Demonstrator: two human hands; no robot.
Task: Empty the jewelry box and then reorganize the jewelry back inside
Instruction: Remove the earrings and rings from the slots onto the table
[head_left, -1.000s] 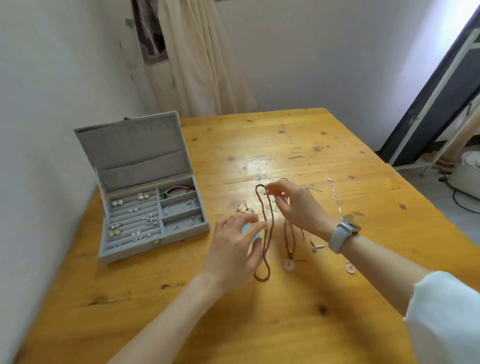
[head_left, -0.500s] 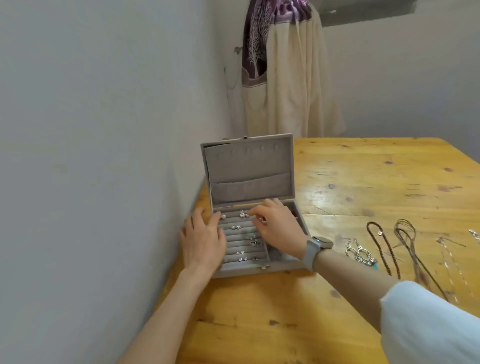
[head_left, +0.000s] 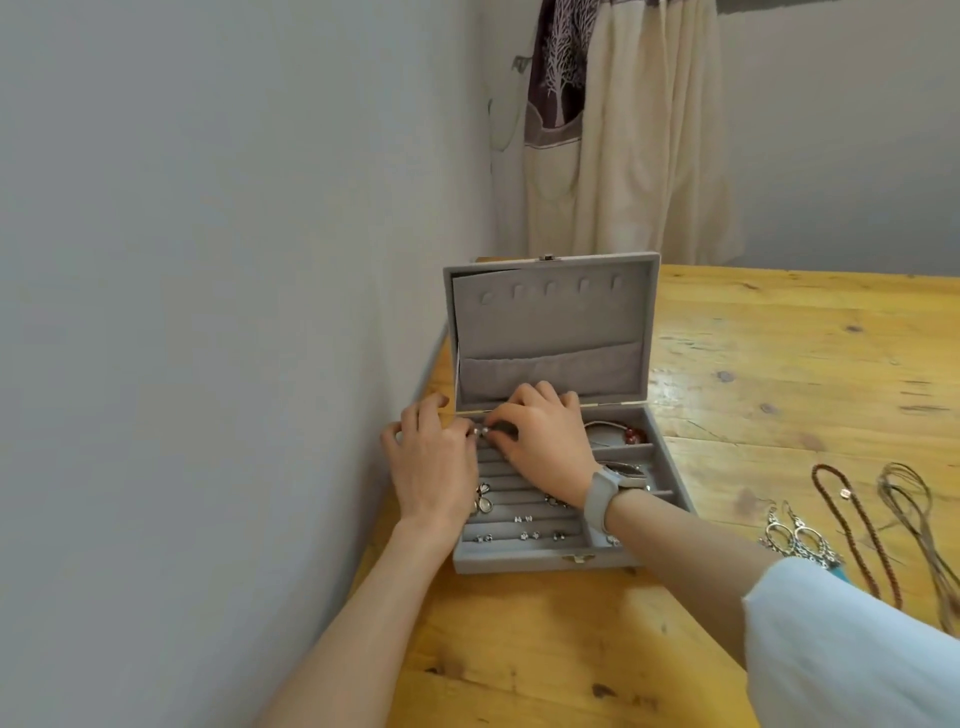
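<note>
A wooden table (head_left: 779, 364) with knots and a glossy patch runs up against a plain grey wall (head_left: 208, 260) at 9 o'clock; at 12 o'clock a cream curtain (head_left: 649, 156) hangs beside a dark cloth printed with pale trees. No writing or brand can be read anywhere.

The grey jewelry box (head_left: 519, 564) sits open at the table's wall edge, lid upright, earrings (head_left: 524, 519) lying in its ridged rows and a bracelet (head_left: 618, 431) in a compartment at 3 o'clock of the hands.

The left hand (head_left: 431, 467) and right hand (head_left: 545, 441) meet over the back rows, fingers curled, pinching a small pale stud (head_left: 480, 431) between them. Half a second ago the left hand lay flat at the box's near corner; it is now farther back.

Hoop earrings (head_left: 795, 540) and necklaces (head_left: 857, 530) lie on the table at 4 o'clock.
</note>
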